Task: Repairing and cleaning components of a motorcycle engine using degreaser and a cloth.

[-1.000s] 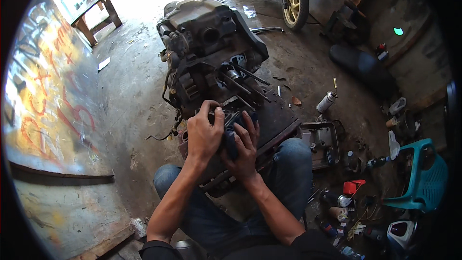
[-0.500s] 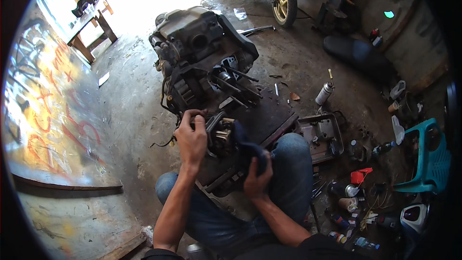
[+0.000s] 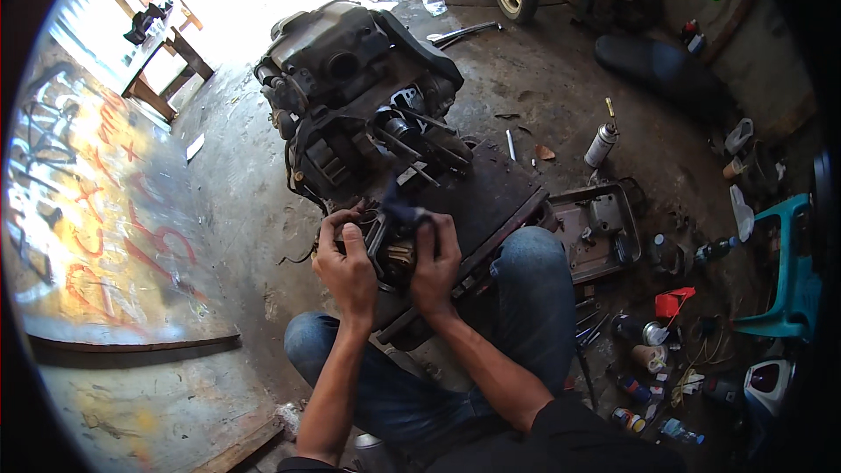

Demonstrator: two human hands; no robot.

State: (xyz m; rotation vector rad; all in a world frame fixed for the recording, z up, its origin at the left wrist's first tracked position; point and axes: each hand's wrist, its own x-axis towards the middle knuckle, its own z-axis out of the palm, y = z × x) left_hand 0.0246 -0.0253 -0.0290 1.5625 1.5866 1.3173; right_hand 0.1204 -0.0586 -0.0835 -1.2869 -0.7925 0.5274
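"Gripping anything, those two hands?"

"Yes. The left hand (image 3: 348,270) is curling its fingers round the left edge of a dark, boxy metal engine part (image 3: 399,256) with a brass-toned inside; the right hand (image 3: 437,264) is pinching a crumpled, dark blue cloth (image 3: 401,211) over its far side."

"How far along is it?"

"Wiping is probably going on, but how clean the part is, I can't tell. It's sitting between the hands, on the near side of the bulky black engine (image 3: 328,66). There, long metal studs (image 3: 428,175) are sticking out bare, so that end is looking unassembled."
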